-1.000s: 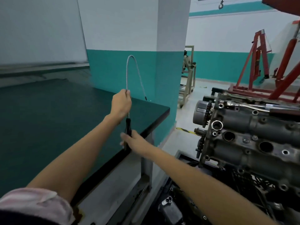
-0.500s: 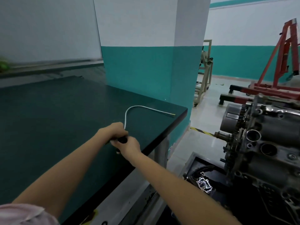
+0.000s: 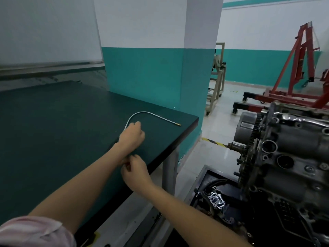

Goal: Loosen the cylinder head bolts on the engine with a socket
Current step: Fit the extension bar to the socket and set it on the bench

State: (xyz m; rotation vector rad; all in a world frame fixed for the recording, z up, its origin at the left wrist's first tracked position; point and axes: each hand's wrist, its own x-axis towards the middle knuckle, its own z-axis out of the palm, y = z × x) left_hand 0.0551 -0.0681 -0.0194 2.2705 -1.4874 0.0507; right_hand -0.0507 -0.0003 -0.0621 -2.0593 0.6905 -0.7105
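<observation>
Your left hand [image 3: 132,134] was out over the dark green worktop [image 3: 53,132], near its right-hand corner, with its fingers curled down at the near end of the flexible metal wand [image 3: 142,113]. Whether those fingers gripped the wand or only rested on it could not be told, since the back of the hand hid the contact. The wand lay flat on the worktop, arching up from under your hand and running off to the right, its small brass-coloured tip [image 3: 178,124] near the worktop's right edge.

Your right hand [image 3: 136,171] hung at the worktop's front edge, just beneath your left wrist, with its fingers loosely curled and nothing visible in them.

The engine [image 3: 288,166] sat well apart on your right, off the worktop, its toothed sprocket [image 3: 252,139] facing the worktop and its cylinder head showing round bores and bolt heads along the top. Below it was a dark tray [image 3: 204,177] holding a pale gasket [image 3: 216,200]. A red hoist frame [image 3: 300,56] stood on the floor behind the engine, and a pink sleeve [image 3: 33,232] showed at the bottom left.
</observation>
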